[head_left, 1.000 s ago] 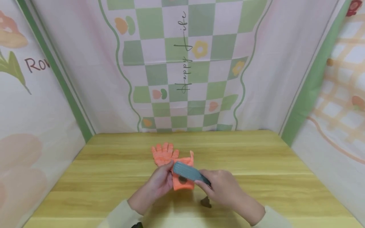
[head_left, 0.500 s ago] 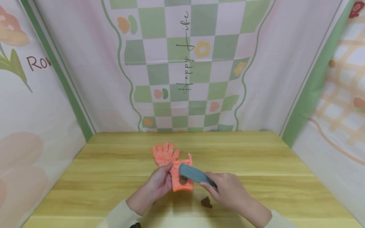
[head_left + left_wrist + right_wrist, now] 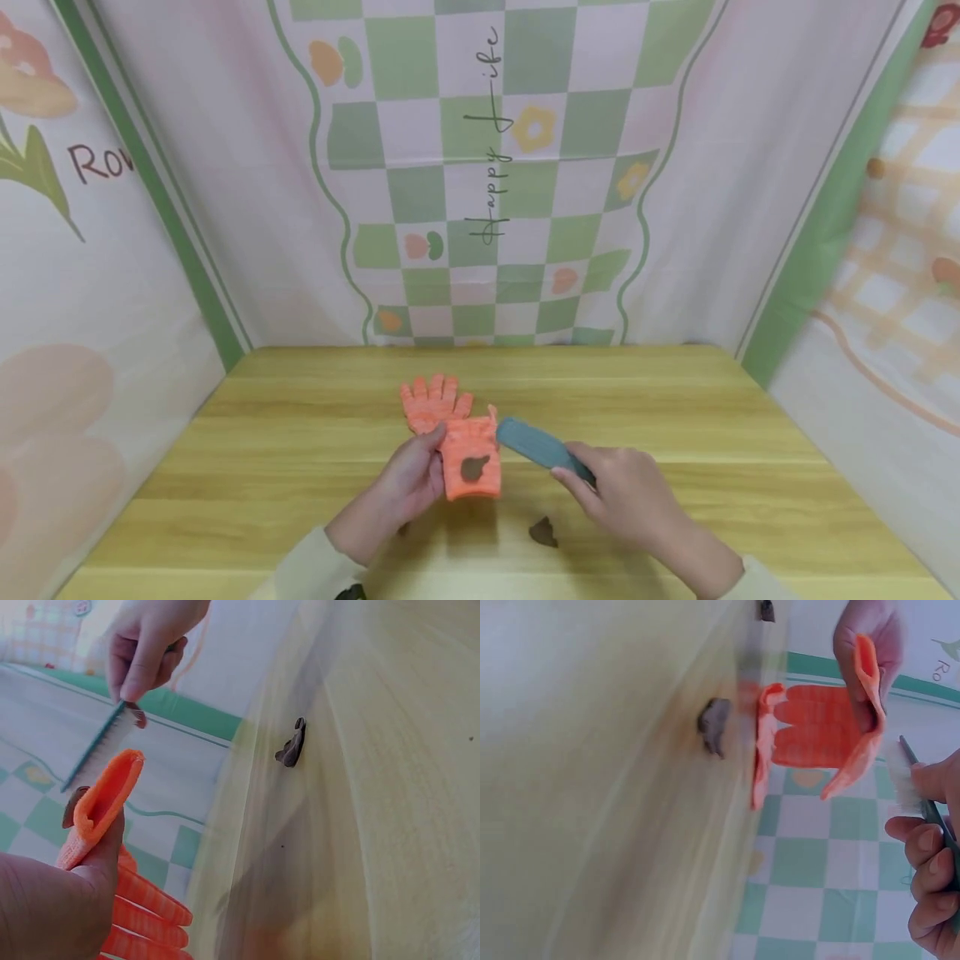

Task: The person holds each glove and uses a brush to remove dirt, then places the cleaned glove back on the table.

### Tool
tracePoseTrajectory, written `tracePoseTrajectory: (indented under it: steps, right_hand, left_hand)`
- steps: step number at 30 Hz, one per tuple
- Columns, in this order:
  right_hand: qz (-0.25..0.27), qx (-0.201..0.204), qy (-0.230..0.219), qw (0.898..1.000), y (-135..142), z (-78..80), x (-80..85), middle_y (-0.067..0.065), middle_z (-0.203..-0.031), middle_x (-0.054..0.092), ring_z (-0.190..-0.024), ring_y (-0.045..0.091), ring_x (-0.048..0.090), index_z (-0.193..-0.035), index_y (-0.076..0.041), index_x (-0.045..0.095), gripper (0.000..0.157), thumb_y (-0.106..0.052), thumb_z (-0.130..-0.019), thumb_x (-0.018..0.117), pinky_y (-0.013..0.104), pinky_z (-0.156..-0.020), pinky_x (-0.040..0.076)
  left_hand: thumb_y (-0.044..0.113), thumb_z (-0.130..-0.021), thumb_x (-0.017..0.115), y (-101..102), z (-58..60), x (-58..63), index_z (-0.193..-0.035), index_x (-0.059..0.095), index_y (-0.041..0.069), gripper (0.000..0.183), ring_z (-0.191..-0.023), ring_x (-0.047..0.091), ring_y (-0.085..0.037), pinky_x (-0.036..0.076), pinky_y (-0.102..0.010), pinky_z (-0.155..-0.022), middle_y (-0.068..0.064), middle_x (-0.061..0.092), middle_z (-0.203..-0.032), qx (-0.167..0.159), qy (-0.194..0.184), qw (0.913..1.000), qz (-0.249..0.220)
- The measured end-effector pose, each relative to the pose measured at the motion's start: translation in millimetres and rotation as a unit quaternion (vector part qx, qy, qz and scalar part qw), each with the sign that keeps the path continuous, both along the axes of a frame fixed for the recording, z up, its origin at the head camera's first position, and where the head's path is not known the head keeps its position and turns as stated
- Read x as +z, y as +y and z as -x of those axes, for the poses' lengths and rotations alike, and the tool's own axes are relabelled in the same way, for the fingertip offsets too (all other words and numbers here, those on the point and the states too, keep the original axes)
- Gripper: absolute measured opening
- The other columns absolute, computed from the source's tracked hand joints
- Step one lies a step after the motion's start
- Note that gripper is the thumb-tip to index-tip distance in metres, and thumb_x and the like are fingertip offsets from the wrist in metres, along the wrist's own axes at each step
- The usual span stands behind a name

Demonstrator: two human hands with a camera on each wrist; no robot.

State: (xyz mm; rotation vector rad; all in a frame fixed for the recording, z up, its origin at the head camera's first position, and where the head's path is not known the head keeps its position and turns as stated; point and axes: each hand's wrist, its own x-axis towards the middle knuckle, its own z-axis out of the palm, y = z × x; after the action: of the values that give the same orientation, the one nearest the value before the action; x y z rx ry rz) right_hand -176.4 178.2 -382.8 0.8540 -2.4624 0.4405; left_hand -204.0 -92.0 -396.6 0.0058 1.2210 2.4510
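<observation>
My left hand grips an orange knitted glove by its side, lifted above the table with the cuff toward me. A brown, mud-like clump sticks to the glove's upper face near the cuff. The second orange glove lies behind it on the table, fingers pointing away. In my right hand is a blue-grey brush, gripped by its handle. White bristles show beneath the brush in the left wrist view, with its tip near the clump.
A brown lump rests on the wooden table below my right hand. Another small brown bit lies by my left wrist. Behind the table hangs a green-and-white checked curtain, with printed cloth at both sides.
The brush has moved right, off the held glove, uncovering the brown clump. The held glove has shifted slightly left with my left hand. The glove on the table stays put.
</observation>
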Motion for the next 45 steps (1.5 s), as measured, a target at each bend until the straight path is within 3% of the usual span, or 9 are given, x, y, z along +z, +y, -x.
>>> tracePoseTrajectory:
  steps: [5,10,16,21,28,37,45]
  right_hand:
    - [0.015,0.036,0.031,0.999,-12.1,1.8,8.6,-0.018,-0.060,0.042,-0.048,-0.007,0.029,-0.084,-0.012,0.064,0.021,-0.031,-0.093,0.067,0.012,-0.042,0.027]
    - [0.003,0.080,0.017,0.997,-31.7,-1.2,8.1,-0.018,-0.061,0.039,-0.050,-0.007,0.028,-0.086,-0.012,0.062,0.022,-0.033,-0.095,0.064,0.011,-0.043,0.026]
    - [-0.016,0.055,-0.037,0.998,-35.7,-3.5,1.6,-0.016,-0.062,0.043,-0.049,-0.004,0.031,-0.085,-0.014,0.061,0.024,-0.035,-0.095,0.063,0.015,-0.043,0.028]
    - [-0.015,0.053,-0.032,0.998,-32.1,-4.2,-2.3,-0.014,-0.064,0.049,-0.049,-0.005,0.034,-0.088,-0.012,0.063,0.023,-0.034,-0.094,0.064,0.014,-0.045,0.031]
    - [-0.007,0.057,-0.040,0.998,-23.2,-6.7,-6.0,-0.015,-0.064,0.049,-0.049,-0.006,0.033,-0.093,-0.010,0.066,0.022,-0.031,-0.095,0.064,0.013,-0.046,0.033]
    - [-0.012,0.035,-0.035,0.999,-10.8,-7.9,-6.8,-0.005,-0.073,0.066,-0.053,-0.005,0.039,-0.098,-0.005,0.070,0.027,-0.031,-0.094,0.066,0.015,-0.048,0.037]
    - [-0.018,0.025,-0.029,0.999,1.7,-8.5,-1.8,-0.013,-0.064,0.053,-0.050,-0.006,0.033,-0.096,-0.006,0.069,0.025,-0.031,-0.093,0.067,0.015,-0.045,0.033]
  left_hand:
    - [0.021,-0.109,0.025,1.7,0.7,-1.0,-0.147,0.021,-0.009,0.049,-0.121,0.054,-0.025,0.042,-0.041,-0.103,-0.019,0.055,-0.133,-0.023,0.003,0.9997,-0.009]
    - [0.022,-0.109,0.026,7.6,0.7,-0.5,-0.145,0.022,-0.010,0.049,-0.110,0.062,-0.021,0.044,-0.041,-0.101,-0.011,0.067,-0.114,-0.034,0.001,0.9989,-0.032]
    - [0.022,-0.109,0.026,8.8,0.0,2.5,-0.144,0.024,-0.011,0.048,-0.109,0.062,-0.022,0.044,-0.041,-0.100,-0.014,0.066,-0.113,-0.028,-0.005,0.9991,-0.032]
    - [0.021,-0.109,0.025,6.9,-1.1,2.2,-0.146,0.020,-0.010,0.049,-0.114,0.059,-0.024,0.043,-0.042,-0.101,-0.018,0.062,-0.122,-0.031,0.000,0.9990,-0.031]
    - [0.020,-0.109,0.025,4.6,-1.8,2.2,-0.145,0.021,-0.010,0.048,-0.112,0.061,-0.023,0.043,-0.040,-0.101,-0.018,0.062,-0.122,-0.021,0.001,0.9995,-0.024]
    - [0.020,-0.108,0.026,1.6,-0.9,2.4,-0.143,0.023,-0.011,0.046,-0.122,0.053,-0.024,0.039,-0.039,-0.104,-0.014,0.062,-0.124,0.003,-0.002,0.9998,-0.022]
    - [0.019,-0.108,0.025,-1.8,0.4,2.7,-0.143,0.023,-0.011,0.047,-0.120,0.055,-0.024,0.041,-0.038,-0.103,-0.015,0.062,-0.122,0.010,-0.006,0.9997,-0.021]
